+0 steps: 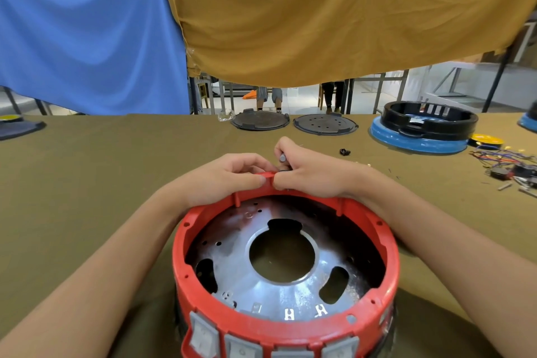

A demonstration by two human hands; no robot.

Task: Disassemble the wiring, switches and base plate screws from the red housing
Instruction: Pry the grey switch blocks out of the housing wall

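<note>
Fingers of the left hand (232, 176) pinch the far rim of the round red plastic housing (284, 264), thumb inside, the others curled over the outer side. Just beside it, the right hand (305, 171) grips a small grey tool handle (282, 157), standing almost upright, its tip hidden behind the rim. Both hands touch the far edge; the shiny metal base plate (279, 279) lies nearer me, inside the housing. No readable writing shows.
</note>
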